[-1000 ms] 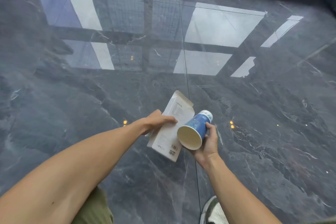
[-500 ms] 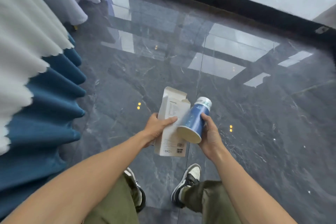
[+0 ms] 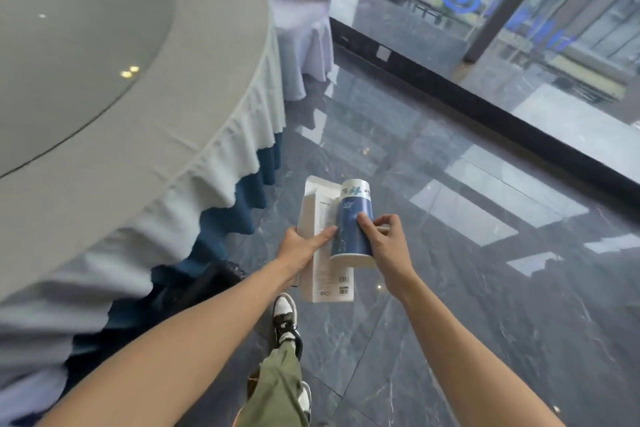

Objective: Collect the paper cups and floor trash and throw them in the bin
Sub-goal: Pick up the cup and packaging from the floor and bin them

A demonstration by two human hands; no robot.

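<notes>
A blue paper cup [image 3: 353,222] is being gripped by the right hand [image 3: 388,246] and a flattened white carton [image 3: 320,218] by the left hand [image 3: 299,246]; binning is judged outstanding, no bin being shown.

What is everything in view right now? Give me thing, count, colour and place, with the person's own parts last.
paper cup: 1, blue with a white band, upside down, gripped in the right hand
flat carton: 1, white with small print, gripped in the left hand, behind the cup
round table: 1, grey-white cloth over a blue skirt, left
covered chair: 1, white cover, beyond the table
dark object: 1, black, on the floor by the table skirt; cannot tell what it is
floor: dark grey marble, glossy
glass wall: top right, with a blue logo
left hand: 1, centre
right hand: 1, centre
legs and shoes: olive trousers, black-and-white shoes, bottom centre
</notes>
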